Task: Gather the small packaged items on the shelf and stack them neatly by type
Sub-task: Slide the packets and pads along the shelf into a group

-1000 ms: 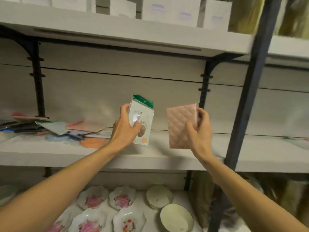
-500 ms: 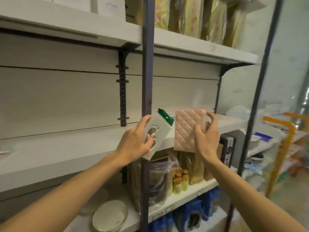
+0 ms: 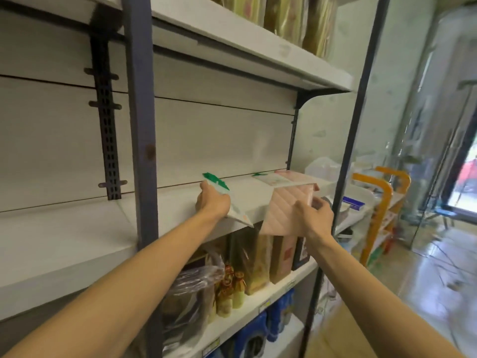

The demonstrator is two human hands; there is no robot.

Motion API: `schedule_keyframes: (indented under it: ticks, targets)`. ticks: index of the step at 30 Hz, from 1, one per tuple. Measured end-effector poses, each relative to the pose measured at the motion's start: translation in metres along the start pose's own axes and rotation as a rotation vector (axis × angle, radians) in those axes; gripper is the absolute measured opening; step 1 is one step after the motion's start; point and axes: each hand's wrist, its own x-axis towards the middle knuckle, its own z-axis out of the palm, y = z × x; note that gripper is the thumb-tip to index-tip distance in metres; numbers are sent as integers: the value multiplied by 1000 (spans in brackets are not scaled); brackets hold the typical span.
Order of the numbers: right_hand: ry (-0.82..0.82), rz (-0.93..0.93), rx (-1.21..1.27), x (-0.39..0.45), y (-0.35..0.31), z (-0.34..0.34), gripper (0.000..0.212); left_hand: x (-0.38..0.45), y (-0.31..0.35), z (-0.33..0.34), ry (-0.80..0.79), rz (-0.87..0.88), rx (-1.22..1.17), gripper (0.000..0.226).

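Gripping a green-topped packet (image 3: 238, 211) over the shelf (image 3: 260, 202), the left hand (image 3: 213, 202) reaches forward. The right hand (image 3: 313, 217) pinches a pink quilted packet (image 3: 284, 213) near two packets (image 3: 286, 179) lying further along.

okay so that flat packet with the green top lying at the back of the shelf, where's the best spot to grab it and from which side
Probably by its near long edge, coming from the front of the shelf. The green-topped packet lies flat with its green tab toward the back wall and a pink packet close on its right, so a thumb-over, fingers-under pinch at the front edge looks clearest. Both hands currently hold packets.
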Motion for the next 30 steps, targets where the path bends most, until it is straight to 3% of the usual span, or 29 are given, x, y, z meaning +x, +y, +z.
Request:
schedule_keyframes:
  ticks: [5, 11, 18, 24, 30]
  targets:
    - [-10, 24, -67, 81, 2, 19, 60, 64, 16, 44, -10, -57, 17, 55]
    - [-10, 130, -1, 162, 11, 40, 58, 128, 37, 88, -87, 1, 46, 63]
    - [11, 29, -121, 226, 31, 34, 52, 167, 45, 155, -127, 18, 0, 61]
    - [-66, 40, -116, 298, 42, 40, 57, 198, 58, 206, -90, 108, -130, 87]
    - [-241, 43, -97, 391, 64, 49, 58, 245, 73, 269, 71, 70, -152, 69]
